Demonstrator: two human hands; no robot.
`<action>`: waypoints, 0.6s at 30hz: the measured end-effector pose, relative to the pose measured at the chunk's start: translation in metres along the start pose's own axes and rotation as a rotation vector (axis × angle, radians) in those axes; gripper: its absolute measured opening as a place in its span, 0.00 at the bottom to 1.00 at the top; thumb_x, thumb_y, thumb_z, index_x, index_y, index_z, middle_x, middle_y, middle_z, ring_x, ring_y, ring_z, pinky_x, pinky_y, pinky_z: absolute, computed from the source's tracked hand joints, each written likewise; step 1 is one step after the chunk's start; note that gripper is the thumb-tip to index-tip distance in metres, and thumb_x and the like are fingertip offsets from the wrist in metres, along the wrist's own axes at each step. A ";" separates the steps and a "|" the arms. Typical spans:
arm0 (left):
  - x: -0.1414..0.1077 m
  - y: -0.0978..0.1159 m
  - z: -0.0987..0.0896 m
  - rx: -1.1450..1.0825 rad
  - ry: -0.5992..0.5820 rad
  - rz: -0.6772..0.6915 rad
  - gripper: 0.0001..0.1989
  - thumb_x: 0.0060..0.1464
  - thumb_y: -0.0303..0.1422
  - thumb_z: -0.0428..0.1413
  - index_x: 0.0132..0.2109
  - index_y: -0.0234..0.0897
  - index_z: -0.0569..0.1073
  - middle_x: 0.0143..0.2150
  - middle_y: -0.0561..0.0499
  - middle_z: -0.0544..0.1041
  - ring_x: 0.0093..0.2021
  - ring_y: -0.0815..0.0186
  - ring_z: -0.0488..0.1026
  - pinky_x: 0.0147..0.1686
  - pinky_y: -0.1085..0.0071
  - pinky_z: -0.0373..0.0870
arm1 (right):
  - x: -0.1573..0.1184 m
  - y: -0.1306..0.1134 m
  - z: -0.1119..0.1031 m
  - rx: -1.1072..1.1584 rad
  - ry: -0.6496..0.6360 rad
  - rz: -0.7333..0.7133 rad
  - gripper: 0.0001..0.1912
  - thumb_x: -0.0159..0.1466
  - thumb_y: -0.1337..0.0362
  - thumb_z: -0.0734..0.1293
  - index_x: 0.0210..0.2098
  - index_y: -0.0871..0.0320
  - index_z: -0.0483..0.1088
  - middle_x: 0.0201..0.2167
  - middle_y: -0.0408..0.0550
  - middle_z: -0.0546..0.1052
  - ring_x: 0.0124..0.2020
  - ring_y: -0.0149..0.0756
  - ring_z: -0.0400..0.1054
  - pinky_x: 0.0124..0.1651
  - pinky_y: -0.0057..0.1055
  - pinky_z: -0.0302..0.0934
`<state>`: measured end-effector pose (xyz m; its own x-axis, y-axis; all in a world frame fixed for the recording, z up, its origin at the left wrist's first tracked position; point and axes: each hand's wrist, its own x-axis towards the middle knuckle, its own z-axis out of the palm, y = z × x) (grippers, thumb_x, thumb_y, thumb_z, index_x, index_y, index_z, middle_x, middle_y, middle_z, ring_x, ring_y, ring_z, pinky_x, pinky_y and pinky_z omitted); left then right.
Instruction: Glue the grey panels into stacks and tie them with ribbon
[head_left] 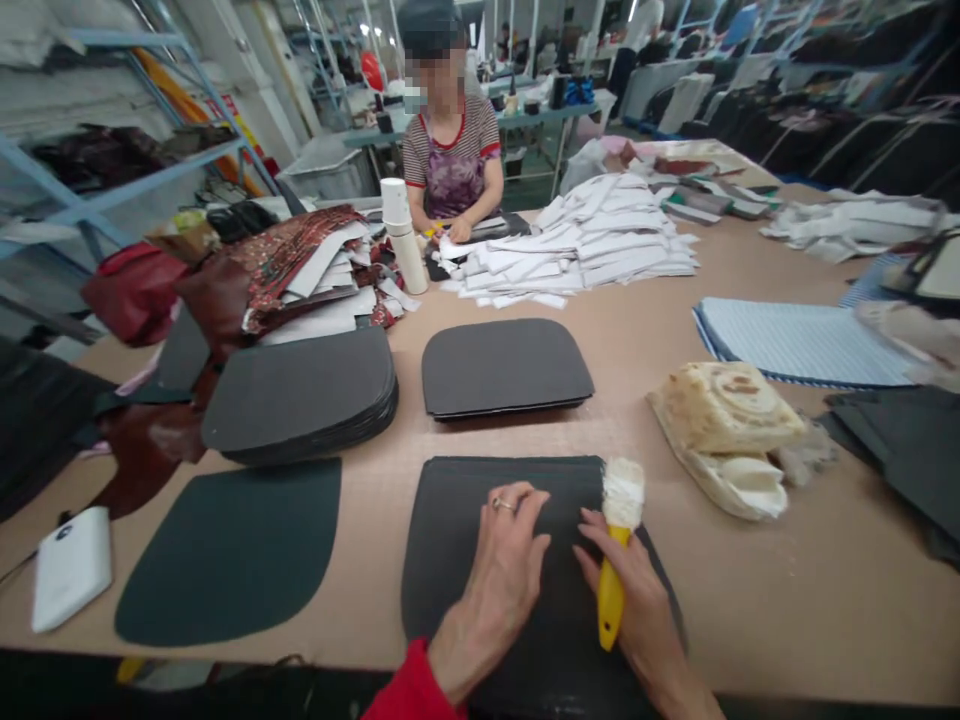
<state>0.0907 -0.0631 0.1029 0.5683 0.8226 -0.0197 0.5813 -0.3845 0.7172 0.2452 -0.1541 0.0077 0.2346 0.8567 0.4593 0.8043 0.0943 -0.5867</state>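
Note:
A stack of dark panels (450,530) lies in front of me near the table's front edge. Over its middle is my left hand (504,560), fingers bent and slightly apart, a ring on one finger, with nothing visible in it. My right hand (634,580) rests at the stack's right side and holds a brush (613,590) with a yellow handle across it; the white-coated bristles point away from me. Beyond lie a short dark stack (506,365) and a thicker one (300,385) to its left. A single dark green panel (236,550) lies flat at the left.
A glue-crusted container (727,420) in a plastic bag stands at the right, near striped cloth (802,340). White strips (592,240) are heaped at the back, beside a white bottle (405,240). A white phone-like device (73,570) lies far left. Across the table works a person (454,150).

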 end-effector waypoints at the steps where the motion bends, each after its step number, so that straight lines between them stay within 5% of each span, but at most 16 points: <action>1: -0.012 -0.014 -0.008 -0.035 0.065 -0.053 0.20 0.54 0.23 0.48 0.53 0.42 0.64 0.53 0.48 0.65 0.54 0.62 0.61 0.55 0.60 0.61 | 0.003 -0.001 0.006 -0.007 -0.030 -0.013 0.13 0.64 0.65 0.61 0.48 0.57 0.66 0.49 0.54 0.71 0.50 0.43 0.66 0.49 0.43 0.65; 8: -0.062 -0.110 -0.036 -0.118 0.363 -0.424 0.16 0.55 0.29 0.49 0.52 0.37 0.65 0.49 0.44 0.64 0.50 0.60 0.65 0.48 0.59 0.67 | -0.009 0.020 0.021 -0.114 -0.166 -0.168 0.14 0.63 0.64 0.63 0.49 0.57 0.66 0.50 0.54 0.72 0.51 0.44 0.66 0.50 0.44 0.62; 18: -0.066 -0.129 -0.011 -0.123 0.409 -0.381 0.17 0.57 0.27 0.47 0.53 0.37 0.66 0.54 0.43 0.60 0.54 0.59 0.60 0.52 0.56 0.65 | -0.021 0.033 0.024 -0.271 -0.193 -0.156 0.11 0.62 0.59 0.63 0.42 0.57 0.68 0.49 0.53 0.72 0.50 0.45 0.66 0.49 0.44 0.62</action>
<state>-0.0285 -0.0630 0.0194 0.0457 0.9982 -0.0393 0.6147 0.0029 0.7888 0.2536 -0.1573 -0.0369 0.0110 0.9248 0.3802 0.9438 0.1160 -0.3094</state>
